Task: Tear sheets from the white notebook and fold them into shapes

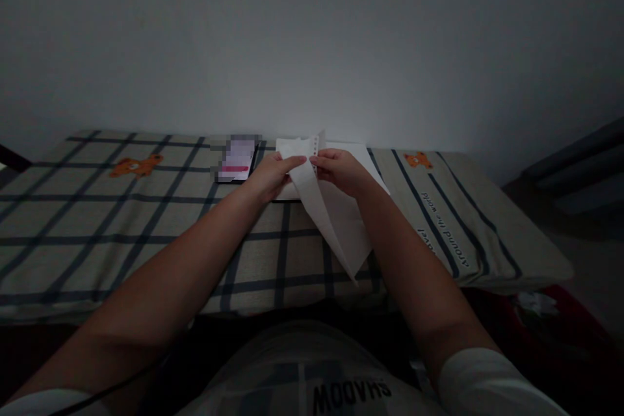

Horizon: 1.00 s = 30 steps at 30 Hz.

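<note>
Both my hands pinch one sheet of white paper [324, 211] over the table. The sheet is bent, with a row of punched holes along one edge near my fingers, and its lower corner hangs toward me. My left hand [279, 172] is closed, thumb on top, on the left part of the sheet. Close beside it, my right hand [338, 168] is closed on the edge by the holes. Under the hands lies a stack of white paper [355, 153], partly hidden by the hands and the sheet.
A phone [236, 159] with a lit, partly blurred screen lies left of the paper. The table carries a checked cloth [160, 214] with bear prints and lettering. A grey wall [312, 39] rises behind it. At lower right, below the table, is something red [565, 331].
</note>
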Motion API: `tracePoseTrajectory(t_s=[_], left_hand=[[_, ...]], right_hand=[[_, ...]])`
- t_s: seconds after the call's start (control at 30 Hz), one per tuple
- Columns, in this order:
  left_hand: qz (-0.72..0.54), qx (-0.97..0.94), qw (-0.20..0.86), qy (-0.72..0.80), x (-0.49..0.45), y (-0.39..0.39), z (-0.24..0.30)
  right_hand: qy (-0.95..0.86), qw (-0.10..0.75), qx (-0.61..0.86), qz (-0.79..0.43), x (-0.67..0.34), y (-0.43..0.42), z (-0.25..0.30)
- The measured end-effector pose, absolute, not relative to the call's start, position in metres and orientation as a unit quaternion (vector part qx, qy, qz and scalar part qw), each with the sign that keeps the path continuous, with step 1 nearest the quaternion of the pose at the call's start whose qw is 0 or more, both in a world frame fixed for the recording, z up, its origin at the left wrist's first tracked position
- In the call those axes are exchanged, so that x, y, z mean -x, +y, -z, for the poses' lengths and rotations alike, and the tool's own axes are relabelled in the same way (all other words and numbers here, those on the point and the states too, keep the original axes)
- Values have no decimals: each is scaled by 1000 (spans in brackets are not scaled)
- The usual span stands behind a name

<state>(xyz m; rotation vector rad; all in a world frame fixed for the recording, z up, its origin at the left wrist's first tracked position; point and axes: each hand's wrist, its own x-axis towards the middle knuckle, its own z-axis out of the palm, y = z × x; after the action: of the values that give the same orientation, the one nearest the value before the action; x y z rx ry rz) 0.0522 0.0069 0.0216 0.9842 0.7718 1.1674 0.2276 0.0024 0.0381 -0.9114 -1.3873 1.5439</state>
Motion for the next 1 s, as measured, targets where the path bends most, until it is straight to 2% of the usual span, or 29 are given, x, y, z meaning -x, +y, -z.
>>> tracePoseTrajectory(t_s=[0.23, 0.47, 0.7, 1.0], left_hand=[[-511, -449, 645, 349, -54, 5, -22], [-531, -446, 636, 337, -54, 6, -20], [-540, -427, 633, 354, -53, 5, -22], [-496, -445, 655, 357, -53, 5, -22]], right_hand=[[-567, 430, 359, -604, -225, 3, -35], [-604, 482, 355, -526, -221, 2, -35], [-554, 400, 336, -648, -227, 1, -36], [-519, 444, 360, -636, -225, 2, -39]])
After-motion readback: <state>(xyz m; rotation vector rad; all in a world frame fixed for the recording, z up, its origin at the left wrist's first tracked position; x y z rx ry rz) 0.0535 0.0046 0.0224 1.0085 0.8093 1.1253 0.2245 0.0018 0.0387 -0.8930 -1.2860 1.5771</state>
